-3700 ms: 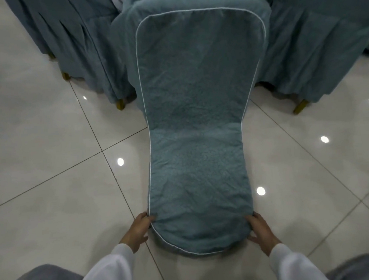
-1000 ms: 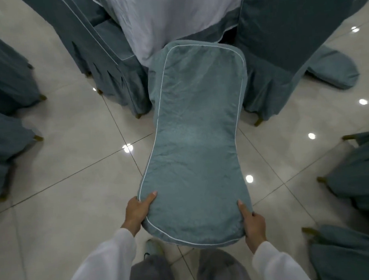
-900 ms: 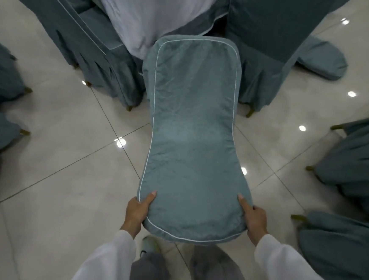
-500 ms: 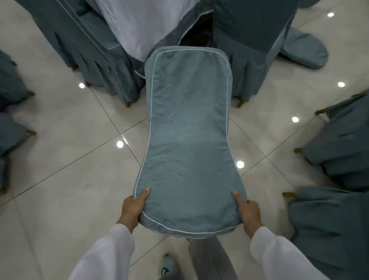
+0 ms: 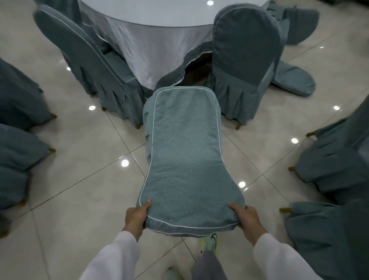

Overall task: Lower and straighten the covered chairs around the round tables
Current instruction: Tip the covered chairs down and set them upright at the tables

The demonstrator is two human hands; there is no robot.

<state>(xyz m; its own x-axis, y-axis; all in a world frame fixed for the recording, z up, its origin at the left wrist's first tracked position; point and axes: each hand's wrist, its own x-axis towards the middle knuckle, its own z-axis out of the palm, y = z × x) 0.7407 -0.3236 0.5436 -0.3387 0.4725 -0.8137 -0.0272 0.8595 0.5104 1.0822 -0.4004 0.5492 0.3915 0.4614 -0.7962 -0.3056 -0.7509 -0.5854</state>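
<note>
From the head camera, the person's left hand [image 5: 137, 216] and right hand [image 5: 247, 220] each grip a top corner of the covered chair [image 5: 186, 159], the fingers curled under the backrest's near edge and the thumbs lying on top of the fabric beside the white piping. The chair leans back toward the person, its backrest running from the hands up to the seat end, which sits near the hem of the round table [image 5: 175, 10] with its pale tablecloth [image 5: 149, 47]. Compared with a few seconds ago, when the chair back was held low near the floor tiles, it is now lifted well up, and over the last second the view has risen and pulled back: the whole tabletop edge has come into sight, and both shoes [image 5: 209, 241] show below the backrest where earlier the person's knees were. The hands have kept the same corner grip throughout. The chair now points at the gap between the upright chair on the left [image 5: 94, 69] and the upright chair on the right [image 5: 245, 53], which both stand with their backs up. That suggests the tipped chair is being swung onto its legs and lined up with its neighbours; it does not look upright yet, so this chair's step seems unfinished. More covered chairs [image 5: 347, 171] crowd the right edge, and another [image 5: 293, 80] lies tipped on the floor [image 5: 72, 181] behind the right-hand one, likely awaiting the same handling.
</note>
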